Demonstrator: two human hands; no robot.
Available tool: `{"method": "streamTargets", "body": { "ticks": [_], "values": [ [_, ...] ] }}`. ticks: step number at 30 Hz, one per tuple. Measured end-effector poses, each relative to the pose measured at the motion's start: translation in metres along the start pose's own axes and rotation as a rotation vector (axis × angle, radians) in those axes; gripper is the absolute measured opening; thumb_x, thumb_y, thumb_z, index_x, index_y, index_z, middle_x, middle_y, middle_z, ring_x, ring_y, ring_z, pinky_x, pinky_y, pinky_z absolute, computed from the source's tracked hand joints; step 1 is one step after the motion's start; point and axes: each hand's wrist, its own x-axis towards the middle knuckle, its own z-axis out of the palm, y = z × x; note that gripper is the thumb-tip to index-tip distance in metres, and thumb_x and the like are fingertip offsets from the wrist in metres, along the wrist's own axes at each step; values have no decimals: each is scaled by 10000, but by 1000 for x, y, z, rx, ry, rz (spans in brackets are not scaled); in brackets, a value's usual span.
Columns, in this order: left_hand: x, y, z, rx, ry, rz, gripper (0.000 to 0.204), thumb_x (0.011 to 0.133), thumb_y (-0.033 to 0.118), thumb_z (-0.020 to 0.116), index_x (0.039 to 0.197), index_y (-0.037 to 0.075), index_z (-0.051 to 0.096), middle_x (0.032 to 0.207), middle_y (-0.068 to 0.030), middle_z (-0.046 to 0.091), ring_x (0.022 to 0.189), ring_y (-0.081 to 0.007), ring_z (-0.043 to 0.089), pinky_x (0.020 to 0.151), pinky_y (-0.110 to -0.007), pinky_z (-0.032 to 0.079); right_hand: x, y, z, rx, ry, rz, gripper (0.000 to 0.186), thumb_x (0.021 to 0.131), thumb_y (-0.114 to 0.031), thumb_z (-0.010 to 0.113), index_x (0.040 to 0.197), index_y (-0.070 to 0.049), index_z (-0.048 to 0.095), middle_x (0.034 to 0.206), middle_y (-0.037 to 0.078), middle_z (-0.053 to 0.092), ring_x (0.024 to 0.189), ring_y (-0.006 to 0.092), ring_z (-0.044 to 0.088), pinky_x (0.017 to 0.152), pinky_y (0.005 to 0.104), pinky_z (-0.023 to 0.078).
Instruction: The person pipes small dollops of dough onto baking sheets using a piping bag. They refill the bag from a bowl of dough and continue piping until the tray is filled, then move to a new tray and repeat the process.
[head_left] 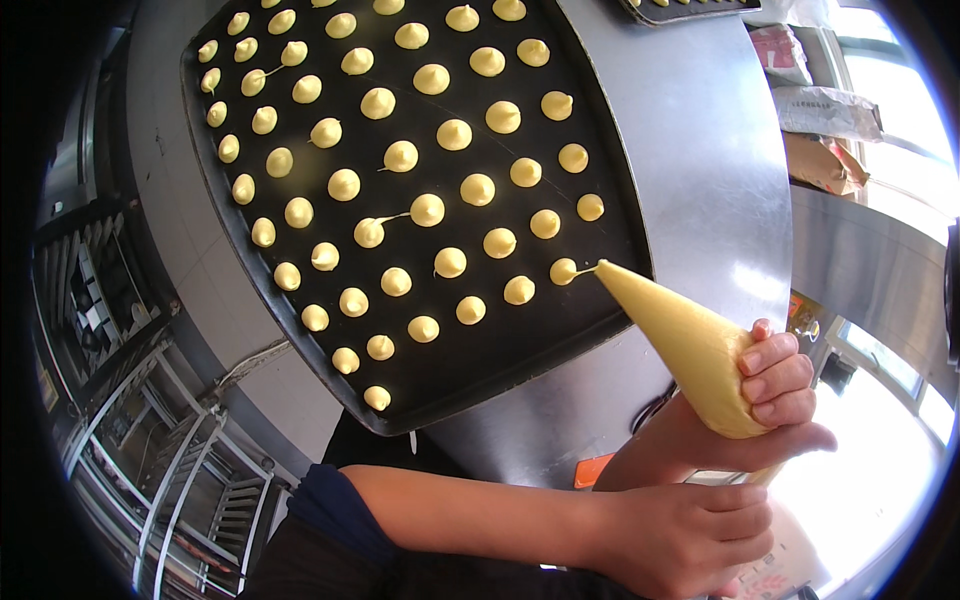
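My right hand [775,380] is wrapped round a piping bag [680,350] full of pale yellow batter. Its tip is at the lower right of a dark baking tray [510,365], joined by a thin strand to a small piped mound [562,270]. Rows of several such mounds [477,189] cover much of the tray, a few with thin tails. My left hand [700,530] is closed below the right one, at the bag's twisted end, which it partly hides; its forearm crosses the bottom of the view from the left.
The tray lies on a steel table [700,150]. A second tray [680,10] with mounds is at the top. Paper sacks [820,110] are stacked at the upper right. Metal racks [170,470] stand at the lower left. An orange object [590,468] shows below the tray.
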Motion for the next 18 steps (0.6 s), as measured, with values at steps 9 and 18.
{"method": "streamTargets", "body": {
  "ticks": [9,18],
  "values": [
    [-5,-23,-7,14,-46,-197,392,943,305,848,1018,-67,752,1127,-173,689,1164,-346,648,1066,-450,534,-9,52,-20,-296,36,1,728,1201,-574,230,700,-160,558,685,23,623,652,163,636,740,355,542],
    [-4,-27,-4,24,-31,-209,399,939,309,870,1034,-62,761,1126,-169,702,1156,-327,659,1063,-441,545,-8,54,-18,-217,65,33,688,1184,-562,373,689,-142,600,664,24,611,606,148,606,633,289,507]
  ]
}}
